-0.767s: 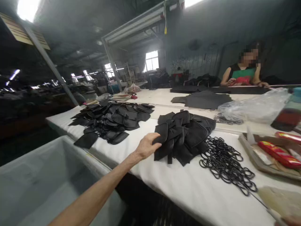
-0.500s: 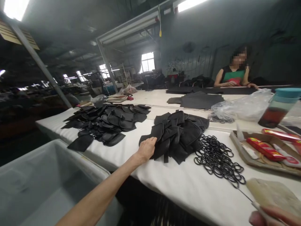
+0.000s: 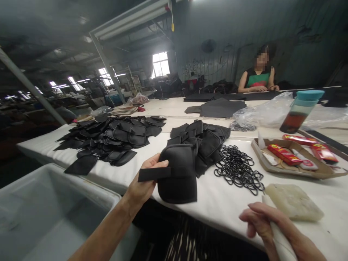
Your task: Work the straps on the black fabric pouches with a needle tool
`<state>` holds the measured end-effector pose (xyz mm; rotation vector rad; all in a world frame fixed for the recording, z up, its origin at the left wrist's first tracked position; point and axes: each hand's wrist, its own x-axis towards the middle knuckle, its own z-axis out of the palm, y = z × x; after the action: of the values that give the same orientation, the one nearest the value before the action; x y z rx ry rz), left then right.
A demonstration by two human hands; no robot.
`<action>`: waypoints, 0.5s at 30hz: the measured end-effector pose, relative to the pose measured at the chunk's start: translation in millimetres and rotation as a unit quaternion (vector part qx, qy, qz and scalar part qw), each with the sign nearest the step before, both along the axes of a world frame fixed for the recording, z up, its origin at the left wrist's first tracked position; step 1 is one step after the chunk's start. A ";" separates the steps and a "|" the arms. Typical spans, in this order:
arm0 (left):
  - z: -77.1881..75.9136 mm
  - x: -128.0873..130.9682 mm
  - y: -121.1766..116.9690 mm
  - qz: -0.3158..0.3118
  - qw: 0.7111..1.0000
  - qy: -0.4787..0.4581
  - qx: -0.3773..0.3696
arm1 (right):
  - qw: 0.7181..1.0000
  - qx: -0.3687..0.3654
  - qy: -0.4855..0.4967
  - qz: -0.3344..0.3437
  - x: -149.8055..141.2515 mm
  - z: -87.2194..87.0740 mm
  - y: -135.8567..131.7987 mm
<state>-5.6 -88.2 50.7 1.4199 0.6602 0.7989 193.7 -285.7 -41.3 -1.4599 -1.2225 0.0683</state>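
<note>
One black piece (image 3: 178,174), rounded, one strap sticking out to the left; held up at the near edge of the table, in front of the right-hand pile. Left hand (image 3: 144,177) clamped on it, thumb on the near face by the strap, fingers behind. Right hand (image 3: 268,221) apart from the left, closed around one pale handle (image 3: 280,235), near right.

Two piles of similar black pieces: left pile (image 3: 116,136) the wider, right pile (image 3: 208,141) just behind the held piece. Pieces overlap; no sure count. Right of these, one heap of black rings (image 3: 237,168), too tangled to count. Nearer, one yellowish block (image 3: 295,202), just beside the handle.

Farther right: one cardboard tray (image 3: 272,169), three red packages (image 3: 284,154) and one white-and-red tube (image 3: 306,160) in view. Beyond it, one bottle (image 3: 297,115), teal lid, dark red contents, next to clear plastic (image 3: 266,110).

One table (image 3: 214,206), white-covered at the near side. One grey bin (image 3: 62,188), near left. One person (image 3: 258,79) at far right, two hands on dark sheeting.
</note>
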 end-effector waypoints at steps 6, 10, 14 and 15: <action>17.7 30.9 -22.6 -0.265 0.935 0.173 -0.159 | 0.992 0.055 -0.109 -0.035 -9.2 36.9 12.0; -4.8 61.5 -23.2 -0.309 0.914 0.231 -0.122 | 0.995 -0.065 -0.059 0.044 -9.7 31.8 14.2; -32.6 79.6 -26.5 -0.189 0.961 0.198 0.035 | 0.995 -0.067 0.057 -0.055 -12.0 -0.6 7.8; -37.4 81.1 -28.9 -0.176 0.963 0.194 0.071 | 0.993 -0.067 0.063 -0.076 -12.2 -7.9 5.9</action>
<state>75.5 -117.1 13.3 1.7865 0.6278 0.2920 181.5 -279.8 -49.2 -1.6356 -1.0175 0.1387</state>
